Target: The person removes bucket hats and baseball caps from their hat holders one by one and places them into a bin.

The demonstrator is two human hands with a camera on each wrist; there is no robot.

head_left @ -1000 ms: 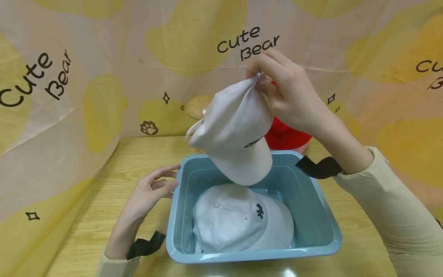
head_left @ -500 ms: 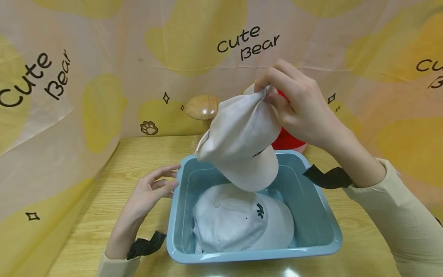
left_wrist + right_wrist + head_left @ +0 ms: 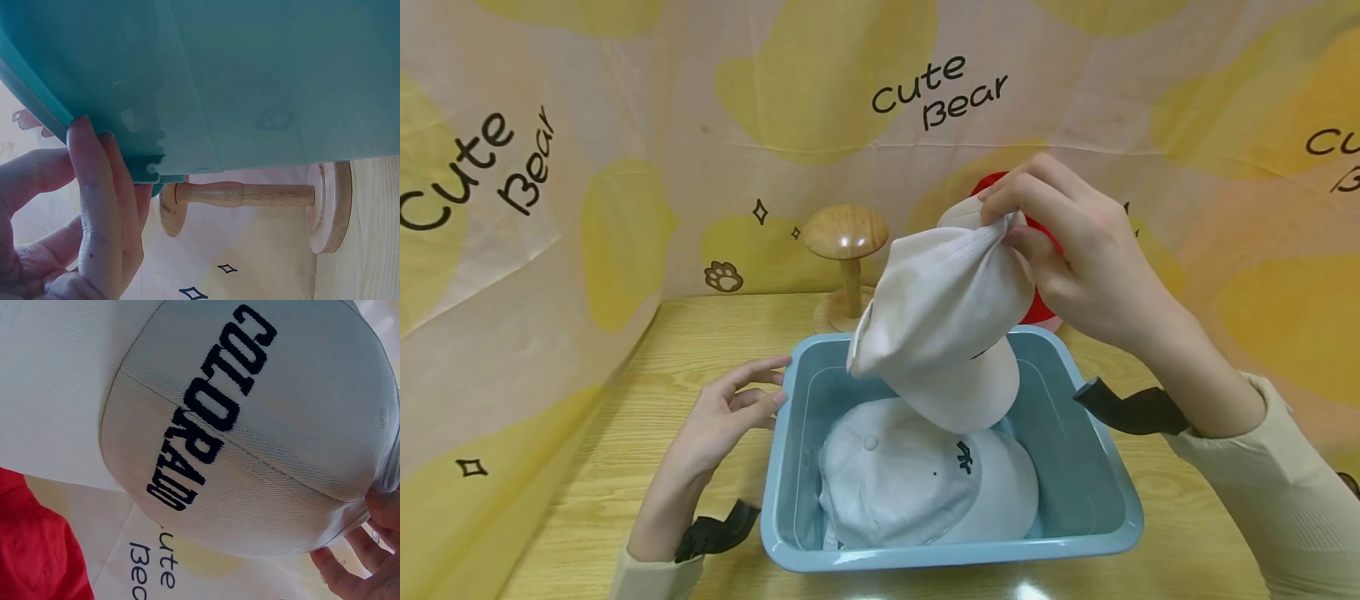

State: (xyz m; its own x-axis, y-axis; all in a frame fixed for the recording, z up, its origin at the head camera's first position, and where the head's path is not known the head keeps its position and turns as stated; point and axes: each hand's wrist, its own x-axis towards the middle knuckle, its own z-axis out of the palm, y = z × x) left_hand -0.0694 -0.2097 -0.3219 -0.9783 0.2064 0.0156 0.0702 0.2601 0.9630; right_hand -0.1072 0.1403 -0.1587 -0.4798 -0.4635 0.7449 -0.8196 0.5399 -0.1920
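My right hand (image 3: pixel 1078 242) pinches a white baseball cap (image 3: pixel 947 292) by the top of its crown, so that it hangs tilted with its brim low over the basin. Dark lettering runs across the crown of this cap (image 3: pixel 250 419) in the right wrist view. Below it a second white baseball cap (image 3: pixel 895 479) with a small black emblem lies in the light-blue plastic basin (image 3: pixel 955 557). At the basin's left rim, the fingertips of my left hand (image 3: pixel 730 412) touch the outer edge; the left wrist view shows these fingers (image 3: pixel 94 194) against the rim.
Behind the basin stands a wooden mushroom-shaped hat stand (image 3: pixel 846 233). A red hat (image 3: pixel 1041 308) sits to its right, partly hidden by the right hand and the held cap; something pale (image 3: pixel 958 212) shows beside it. Printed cloth (image 3: pixel 820 100) hangs behind the wooden table (image 3: pixel 700 333).
My right hand has moved down and to the right with the cap, bringing the hat stand more fully into view. The left hand, basin and lower cap stay in place.
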